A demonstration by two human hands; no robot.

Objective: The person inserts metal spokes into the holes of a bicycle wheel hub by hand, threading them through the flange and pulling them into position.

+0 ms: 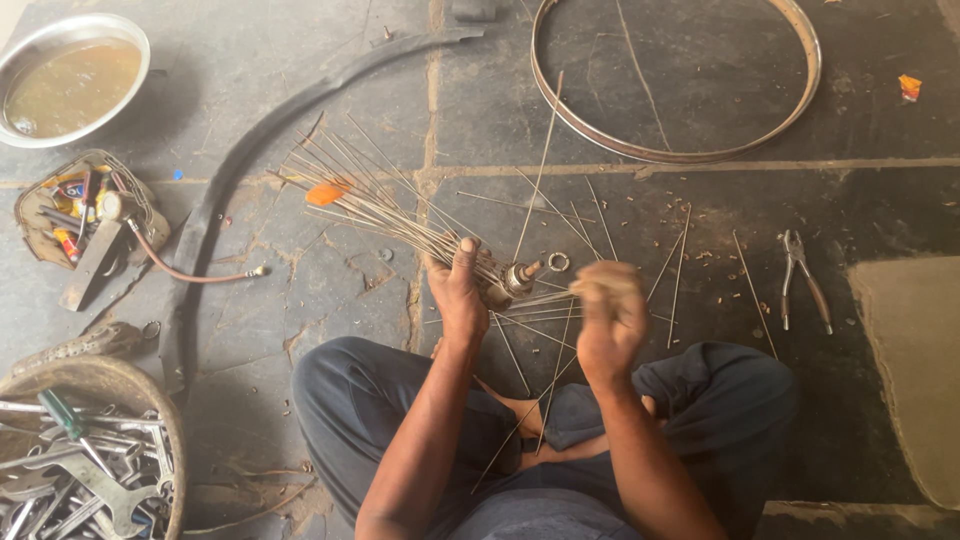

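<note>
My right hand (610, 315) is blurred; I cannot tell its grip. My left hand (462, 290) closes on the wheel hub (515, 280), just above my knees; its thin spokes (370, 200) look springy, best held near the hub. Beyond lies the bare rim (805, 90).

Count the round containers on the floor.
2. A shiny metal bowl of brownish liquid sits at the top left; a round basket of wrenches at the bottom left, partly cut off. Others may lie outside view.

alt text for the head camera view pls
A seated person's left hand grips a wheel hub with a bundle of spokes; the blurred right hand is beside it. A bare rim and pliers lie nearby.
</note>
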